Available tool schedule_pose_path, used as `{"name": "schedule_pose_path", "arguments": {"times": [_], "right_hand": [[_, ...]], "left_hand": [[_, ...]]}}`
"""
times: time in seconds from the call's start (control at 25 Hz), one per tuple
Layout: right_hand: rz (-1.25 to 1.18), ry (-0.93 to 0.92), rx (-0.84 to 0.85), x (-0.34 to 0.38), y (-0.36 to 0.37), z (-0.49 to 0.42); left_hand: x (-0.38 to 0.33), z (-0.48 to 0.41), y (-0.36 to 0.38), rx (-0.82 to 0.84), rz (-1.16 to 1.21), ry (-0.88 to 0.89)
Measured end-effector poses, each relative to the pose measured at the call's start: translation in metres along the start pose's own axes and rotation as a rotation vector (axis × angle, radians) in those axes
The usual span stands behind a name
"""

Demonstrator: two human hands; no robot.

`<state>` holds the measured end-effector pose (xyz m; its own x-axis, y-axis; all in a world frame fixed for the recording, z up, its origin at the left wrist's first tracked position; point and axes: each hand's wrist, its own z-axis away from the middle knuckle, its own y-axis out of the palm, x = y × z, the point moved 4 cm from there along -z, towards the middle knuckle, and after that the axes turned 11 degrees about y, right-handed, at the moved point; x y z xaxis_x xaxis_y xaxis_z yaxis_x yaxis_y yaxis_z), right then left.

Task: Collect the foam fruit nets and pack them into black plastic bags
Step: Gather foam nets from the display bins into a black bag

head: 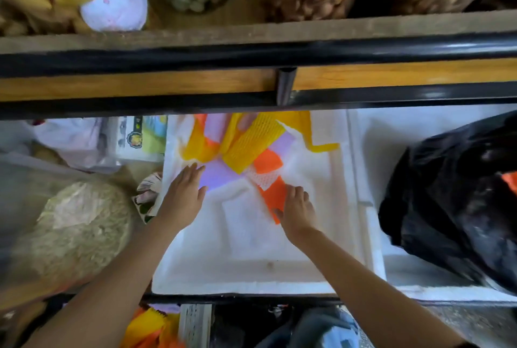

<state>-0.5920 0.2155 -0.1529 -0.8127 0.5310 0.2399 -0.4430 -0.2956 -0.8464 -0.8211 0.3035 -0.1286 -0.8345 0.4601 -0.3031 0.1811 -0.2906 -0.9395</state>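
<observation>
Nets point(265, 163) lie scattered in a white foam box point(251, 272). Nearest, the right grip point(296, 209) lies flat and released on an orange net point(270, 196). The left grip point(186, 189), also released, presses a purple net point(221, 177). Best to sweep both inward, gather the far yellow nets point(251, 143) too, then clench once and carry the bunch right to the black bag point(447, 202).

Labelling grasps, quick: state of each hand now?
Left hand: open, fingers flat on the purple net.
Right hand: open, fingers resting on the orange net, nothing gripped.
</observation>
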Motion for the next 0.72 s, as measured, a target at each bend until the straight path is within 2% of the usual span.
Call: {"name": "schedule_pose_path", "arguments": {"times": [0.12,0.2,0.44,0.52,0.6,0.72], "right_hand": [[-0.072,0.057,0.006,0.007,0.007,-0.006],[-0.188,0.075,0.037,0.007,0.007,-0.006],[-0.359,0.135,0.063,-0.042,-0.006,0.012],[-0.407,0.148,0.093,-0.056,-0.013,0.03],[-0.421,0.146,0.094,-0.061,-0.017,0.051],[-0.459,0.116,0.109,-0.047,-0.007,0.078]], "left_hand": [[0.003,-0.011,0.008,0.023,0.063,0.012],[0.0,-0.015,0.011,0.031,0.086,-0.049],[-0.004,-0.012,0.012,0.073,-0.006,-0.161],[-0.008,0.003,0.012,-0.041,0.115,-0.166],[-0.012,0.021,0.01,-0.172,0.359,-0.242],[-0.013,0.049,0.012,-0.214,0.56,-0.372]]}}
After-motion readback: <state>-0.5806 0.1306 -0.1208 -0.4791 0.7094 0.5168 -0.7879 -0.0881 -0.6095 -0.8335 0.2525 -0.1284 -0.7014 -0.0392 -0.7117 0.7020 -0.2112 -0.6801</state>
